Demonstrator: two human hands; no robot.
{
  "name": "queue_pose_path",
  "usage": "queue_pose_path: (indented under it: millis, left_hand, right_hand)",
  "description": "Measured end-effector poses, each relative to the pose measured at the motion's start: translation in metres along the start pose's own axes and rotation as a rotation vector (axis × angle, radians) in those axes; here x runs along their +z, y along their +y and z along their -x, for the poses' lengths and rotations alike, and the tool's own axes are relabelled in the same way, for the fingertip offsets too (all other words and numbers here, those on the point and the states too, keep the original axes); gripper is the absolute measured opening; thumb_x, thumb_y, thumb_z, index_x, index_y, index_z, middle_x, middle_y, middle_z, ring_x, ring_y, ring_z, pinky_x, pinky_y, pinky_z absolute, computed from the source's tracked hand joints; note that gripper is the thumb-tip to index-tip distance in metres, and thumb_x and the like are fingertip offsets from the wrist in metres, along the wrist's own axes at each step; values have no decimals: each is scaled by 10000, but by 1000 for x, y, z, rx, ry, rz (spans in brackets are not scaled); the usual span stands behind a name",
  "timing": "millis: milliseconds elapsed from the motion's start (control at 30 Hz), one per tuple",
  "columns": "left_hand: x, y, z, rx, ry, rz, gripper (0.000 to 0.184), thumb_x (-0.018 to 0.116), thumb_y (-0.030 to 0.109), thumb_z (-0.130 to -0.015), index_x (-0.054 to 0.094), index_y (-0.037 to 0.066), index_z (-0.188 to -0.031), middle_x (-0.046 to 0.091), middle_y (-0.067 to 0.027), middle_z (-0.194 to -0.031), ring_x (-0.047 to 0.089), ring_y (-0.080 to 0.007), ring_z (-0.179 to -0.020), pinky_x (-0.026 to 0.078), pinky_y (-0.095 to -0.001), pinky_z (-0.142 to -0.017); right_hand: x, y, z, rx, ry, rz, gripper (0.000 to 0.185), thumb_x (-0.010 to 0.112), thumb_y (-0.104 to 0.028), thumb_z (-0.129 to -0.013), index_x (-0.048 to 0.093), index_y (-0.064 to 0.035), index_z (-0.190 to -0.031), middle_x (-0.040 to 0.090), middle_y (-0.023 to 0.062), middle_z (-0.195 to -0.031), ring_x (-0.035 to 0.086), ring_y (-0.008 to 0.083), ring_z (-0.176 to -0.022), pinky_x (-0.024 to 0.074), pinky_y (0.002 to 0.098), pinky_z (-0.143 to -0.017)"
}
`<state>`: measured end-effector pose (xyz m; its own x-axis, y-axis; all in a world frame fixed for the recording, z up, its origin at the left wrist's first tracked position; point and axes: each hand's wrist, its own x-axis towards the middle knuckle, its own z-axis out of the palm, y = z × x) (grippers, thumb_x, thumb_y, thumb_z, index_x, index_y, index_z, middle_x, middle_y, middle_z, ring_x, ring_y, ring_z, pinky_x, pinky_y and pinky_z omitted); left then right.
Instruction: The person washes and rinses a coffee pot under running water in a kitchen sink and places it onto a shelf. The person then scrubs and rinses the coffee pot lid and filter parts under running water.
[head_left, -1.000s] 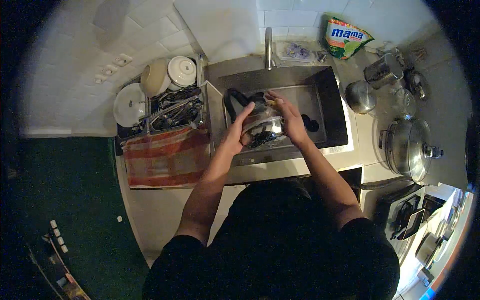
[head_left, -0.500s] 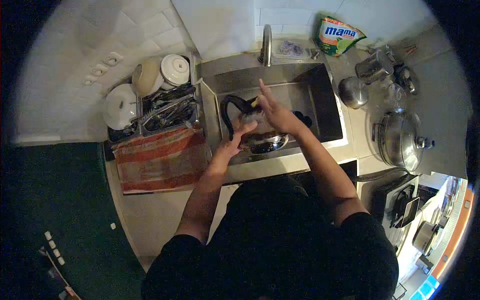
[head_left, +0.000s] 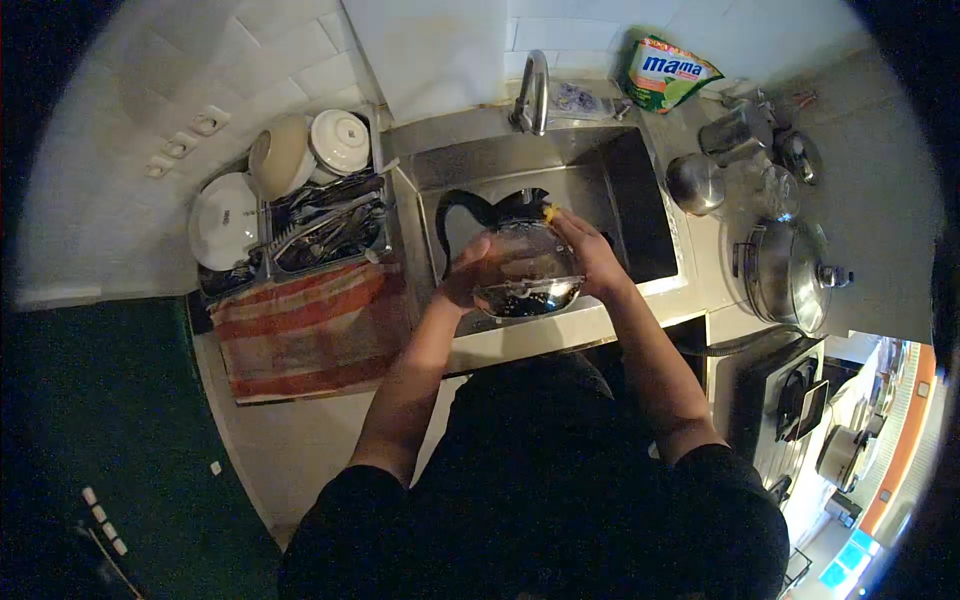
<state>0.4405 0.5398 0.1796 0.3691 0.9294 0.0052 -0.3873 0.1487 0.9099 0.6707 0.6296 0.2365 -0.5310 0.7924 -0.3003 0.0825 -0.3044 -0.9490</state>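
A glass kettle (head_left: pixel 530 250) with a black handle, a black top and a shiny metal base is held tilted over the front of the sink. My left hand (head_left: pixel 465 272) grips its left side, below the curved handle. On the opposite side, my right hand (head_left: pixel 597 258) lies against the glass, its fingers near the black top. A small yellow piece (head_left: pixel 550 213), apparently a sponge, shows at the right fingertips; most of it is hidden. Water drops or suds dot the metal base.
A tap (head_left: pixel 533 90) stands behind the steel sink (head_left: pixel 470 160). Left are a dish rack (head_left: pixel 385 215) with bowls and cutlery, and a striped cloth (head_left: pixel 310 330). A refill pouch (head_left: pixel 668 75), a metal bowl (head_left: pixel 695 184) and a lidded pot (head_left: pixel 785 275) sit right.
My right hand has moved from across the kettle's top to its right side, the yellow piece moving with it. The kettle's glass body and black top now show more fully.
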Motion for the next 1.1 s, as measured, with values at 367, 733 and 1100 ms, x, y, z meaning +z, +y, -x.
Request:
queue_pose_path:
  millis: [367, 733, 1100]
  left_hand:
    - [32, 31, -31, -77, 334, -235, 763, 875, 333, -835, 505, 29, -1429, 643, -120, -1303, 593, -250, -1254, 478, -405, -1093]
    - [51, 11, -60, 300, 627, -525, 767, 884, 354, -815, 507, -9, -1376, 690, -184, -1226, 681, -332, -1158, 525, -440, -1006]
    - [31, 17, -92, 450, 836, -1166, 622, 764, 353, -878, 525, -1, -1331, 633, -246, -1195, 614, -449, -1109, 460, -533, -981]
  right_hand:
    - [-9, -27, -56, 46, 70, 74, 348, 573, -135, -1066, 636, -1, -1381, 736, 104, -1198, 666, 157, -1112, 520, 297, -982]
    - [-1, -38, -50, -350, 184, 442, 283, 626, -64, -1015, 679, -39, -1292, 698, 193, -1216, 676, 243, -1130, 511, 342, -996]
    - [17, -79, -45, -646, 67, 698, 214, 739, -47, -926, 777, -52, -1136, 741, 173, -1037, 744, 321, -887, 584, 389, -759]
